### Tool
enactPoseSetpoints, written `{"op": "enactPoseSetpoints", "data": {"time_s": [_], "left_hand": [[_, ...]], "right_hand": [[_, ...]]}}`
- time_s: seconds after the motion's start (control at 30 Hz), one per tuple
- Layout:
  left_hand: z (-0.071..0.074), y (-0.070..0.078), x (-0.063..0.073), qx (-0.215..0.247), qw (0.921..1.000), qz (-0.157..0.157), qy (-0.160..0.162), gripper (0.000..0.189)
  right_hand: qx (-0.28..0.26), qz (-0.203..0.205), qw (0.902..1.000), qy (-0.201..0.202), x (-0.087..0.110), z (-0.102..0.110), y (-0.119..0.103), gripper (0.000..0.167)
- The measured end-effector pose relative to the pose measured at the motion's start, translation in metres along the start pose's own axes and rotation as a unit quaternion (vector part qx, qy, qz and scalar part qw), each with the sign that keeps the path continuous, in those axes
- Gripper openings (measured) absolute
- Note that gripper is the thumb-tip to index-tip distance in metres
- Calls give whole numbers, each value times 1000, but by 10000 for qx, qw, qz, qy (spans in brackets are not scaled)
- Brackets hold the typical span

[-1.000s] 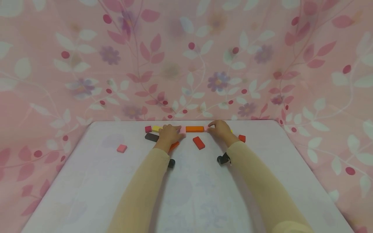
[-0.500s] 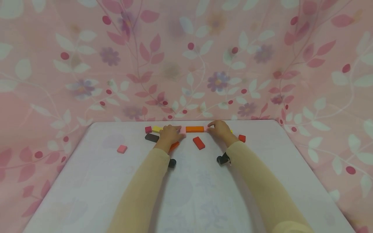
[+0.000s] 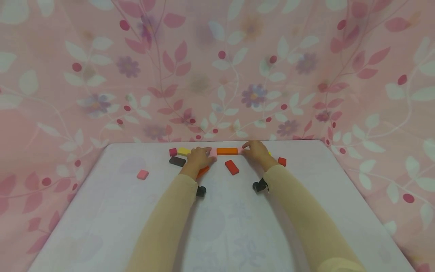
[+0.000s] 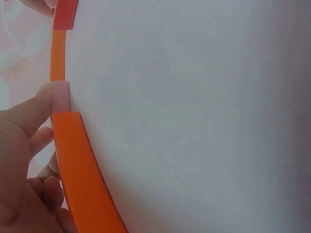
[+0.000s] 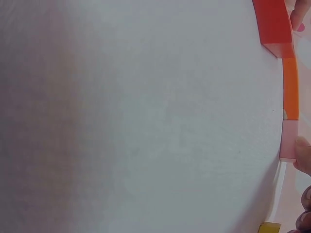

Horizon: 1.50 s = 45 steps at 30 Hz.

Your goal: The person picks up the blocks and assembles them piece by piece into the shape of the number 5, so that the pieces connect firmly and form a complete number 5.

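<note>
My left hand (image 3: 198, 158) pinches a small pink block (image 3: 213, 152) between thumb and finger at the table's far edge. Opposite it, my right hand (image 3: 256, 152) holds another pink block (image 3: 240, 150), partly hidden by its fingers. A long orange block (image 3: 227, 151) lies lengthwise between the two pink ones. In the right wrist view, the orange block (image 5: 290, 90) meets the right-hand pink block (image 5: 289, 140) end to end. The left thumb touches its pink block (image 4: 61, 96) in the left wrist view.
Nearer than the row lies a red block (image 3: 232, 167). Partly behind the left wrist is another orange block (image 3: 203, 172). Dark grey (image 3: 177, 161), yellow (image 3: 183, 151) and crimson (image 3: 173, 152) blocks sit left of the left hand. A pink block (image 3: 142, 174) and a red block (image 3: 282, 161) lie farther out.
</note>
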<state>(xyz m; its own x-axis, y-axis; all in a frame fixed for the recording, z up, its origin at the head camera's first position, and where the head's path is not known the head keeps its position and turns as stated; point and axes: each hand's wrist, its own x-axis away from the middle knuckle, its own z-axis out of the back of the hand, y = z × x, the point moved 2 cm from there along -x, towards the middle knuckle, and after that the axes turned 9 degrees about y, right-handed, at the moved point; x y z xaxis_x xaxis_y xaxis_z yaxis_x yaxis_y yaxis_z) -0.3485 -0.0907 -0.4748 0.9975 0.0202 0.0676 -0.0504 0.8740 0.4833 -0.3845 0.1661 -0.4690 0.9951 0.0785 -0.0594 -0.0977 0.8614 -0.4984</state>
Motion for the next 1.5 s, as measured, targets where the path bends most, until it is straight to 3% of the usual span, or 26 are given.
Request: {"op": "enactPoseSetpoints", "data": {"time_s": [0.23, 0.53, 0.7, 0.93, 1.2, 1.5], "left_hand": [[-1, -2, 1, 420, 9991, 74, 65, 66], [10, 2, 5, 910, 9957, -11, 153, 62], [16, -1, 0, 852, 9960, -55, 256, 58], [20, -9, -1, 937, 9942, -246, 466, 54], [41, -14, 25, 666, 9919, -386, 1008, 50], [62, -39, 45, 198, 9906, -425, 1289, 50]], "right_hand": [[-89, -62, 9999, -1, 2, 1, -1, 36], [-26, 37, 10000, 75, 3, 5, -3, 41], [-8, 63, 9999, 151, 3, 9, -3, 44], [-8, 490, 9985, 251, 6, 16, -14, 37], [-358, 583, 9974, 242, 24, 16, -33, 32], [-732, 558, 9958, 18, 44, 6, -52, 37]]}}
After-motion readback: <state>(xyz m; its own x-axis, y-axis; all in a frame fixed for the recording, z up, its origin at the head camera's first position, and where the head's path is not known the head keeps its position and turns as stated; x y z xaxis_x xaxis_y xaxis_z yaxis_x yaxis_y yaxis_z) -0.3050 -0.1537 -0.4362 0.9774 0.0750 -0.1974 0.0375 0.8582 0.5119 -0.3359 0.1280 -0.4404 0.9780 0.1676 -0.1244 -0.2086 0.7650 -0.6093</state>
